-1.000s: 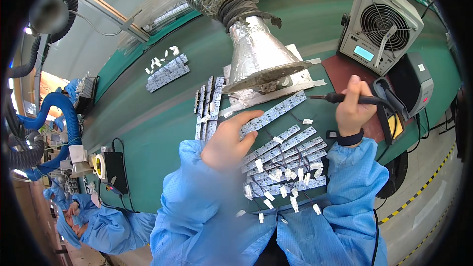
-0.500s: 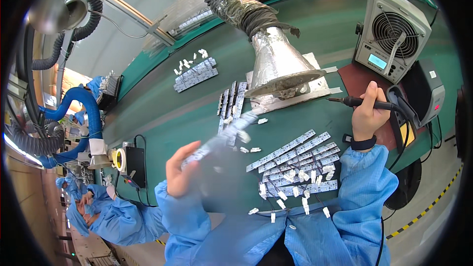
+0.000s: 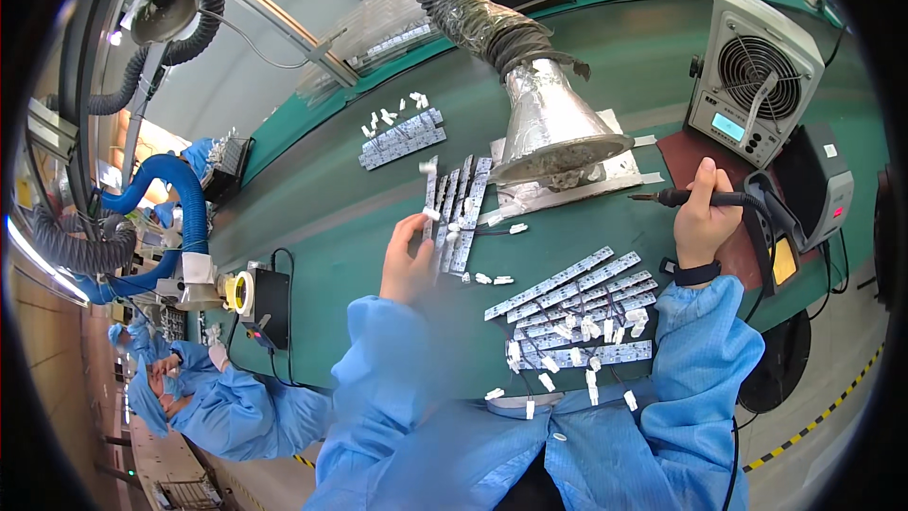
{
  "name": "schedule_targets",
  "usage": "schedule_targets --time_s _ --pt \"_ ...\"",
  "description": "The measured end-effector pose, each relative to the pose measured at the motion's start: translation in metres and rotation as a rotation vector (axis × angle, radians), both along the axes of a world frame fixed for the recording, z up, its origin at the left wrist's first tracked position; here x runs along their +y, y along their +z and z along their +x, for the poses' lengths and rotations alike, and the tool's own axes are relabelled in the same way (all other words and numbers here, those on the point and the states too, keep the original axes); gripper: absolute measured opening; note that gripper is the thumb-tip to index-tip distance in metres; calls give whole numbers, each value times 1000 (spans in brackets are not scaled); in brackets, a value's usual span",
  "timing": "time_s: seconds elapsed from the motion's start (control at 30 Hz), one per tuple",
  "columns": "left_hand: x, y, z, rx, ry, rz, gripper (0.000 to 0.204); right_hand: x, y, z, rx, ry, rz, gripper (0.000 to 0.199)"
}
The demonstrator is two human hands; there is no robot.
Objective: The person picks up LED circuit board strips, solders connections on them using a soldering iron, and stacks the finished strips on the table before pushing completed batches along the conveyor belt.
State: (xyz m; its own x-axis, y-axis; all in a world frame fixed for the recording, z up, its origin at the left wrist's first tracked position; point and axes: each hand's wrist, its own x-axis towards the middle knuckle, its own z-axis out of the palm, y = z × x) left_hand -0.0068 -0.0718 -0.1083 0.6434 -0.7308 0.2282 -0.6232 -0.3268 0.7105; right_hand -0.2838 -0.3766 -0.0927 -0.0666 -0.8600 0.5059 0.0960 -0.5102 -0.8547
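My left hand (image 3: 407,263) is closed at the near end of a narrow circuit board strip (image 3: 431,191), the leftmost in a row of similar strips (image 3: 463,203) on the green mat. A white connector (image 3: 432,214) shows by the fingertips; the hand hides the strip's lower end. Above the mat on the right, my right hand (image 3: 707,218) grips a soldering iron (image 3: 676,197), its tip pointing left. Between my hands, in front of me, lies a fanned group of circuit board strips (image 3: 567,298) with dark wires and white connectors.
A foil-covered fume hood (image 3: 549,123) hangs over a pale plate. At right stand a fan unit (image 3: 757,76) and a soldering station (image 3: 818,180). More strips (image 3: 402,140) lie farther back. A black device (image 3: 265,308) sits left; beyond it, another person (image 3: 218,397) in blue works.
My left hand has moved right and away from me, bringing the strip it carried down beside the row. My right hand still holds the soldering iron, nearly unmoved. The view has shifted slightly.
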Motion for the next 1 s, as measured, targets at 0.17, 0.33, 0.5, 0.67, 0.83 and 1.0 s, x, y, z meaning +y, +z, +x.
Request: schedule_targets --time_s 0.17,0.33,0.5,0.67,0.83,1.0 --pt "2 32 -4 233 -42 92 46 1 4 -2 -8 14 12 40" --pt "-4 48 -20 77 -13 170 56 0 5 0 -1 31 16 41" --pt "-43 40 -52 -113 4 183 77 0 6 0 -1 39 14 41" --pt "-59 19 -49 -367 196 322 73 -2 3 2 -8 52 28 41" --pt "-31 26 -27 -316 277 308 67 0 6 1 1 63 32 41" --pt "41 11 32 -198 427 220 65 4 10 0 -3 43 23 40"
